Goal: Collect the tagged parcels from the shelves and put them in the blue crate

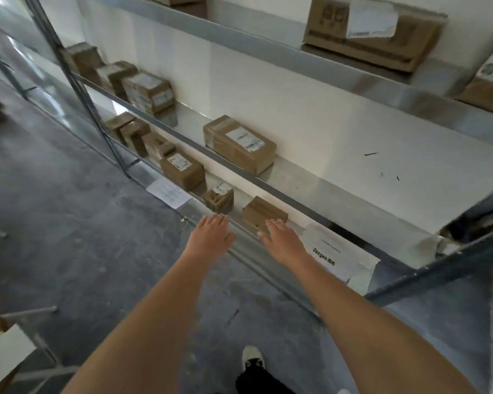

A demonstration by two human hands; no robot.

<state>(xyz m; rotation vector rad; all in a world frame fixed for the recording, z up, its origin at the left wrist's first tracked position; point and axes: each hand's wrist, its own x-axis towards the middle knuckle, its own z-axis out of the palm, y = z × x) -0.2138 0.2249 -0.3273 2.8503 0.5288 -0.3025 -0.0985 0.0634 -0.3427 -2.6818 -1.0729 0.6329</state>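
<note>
Both my arms stretch toward the low shelf (248, 231) of a metal rack. My left hand (211, 234) hovers flat with straight fingers just short of a small brown parcel (219, 198) that carries a white label. My right hand (281, 237) is also flat, its fingertips at the front of a plain brown parcel (264, 213) whose label I cannot see. Neither hand holds anything. A larger labelled parcel (239, 143) lies on the middle shelf above. The blue crate is out of view.
Several more brown parcels (181, 169) stand further left on the low and middle shelves, and a big carton (370, 32) on the top shelf. White paper sheets (333, 251) lie on the low shelf and on the floor (168, 191). My shoe (252, 356) is on grey concrete.
</note>
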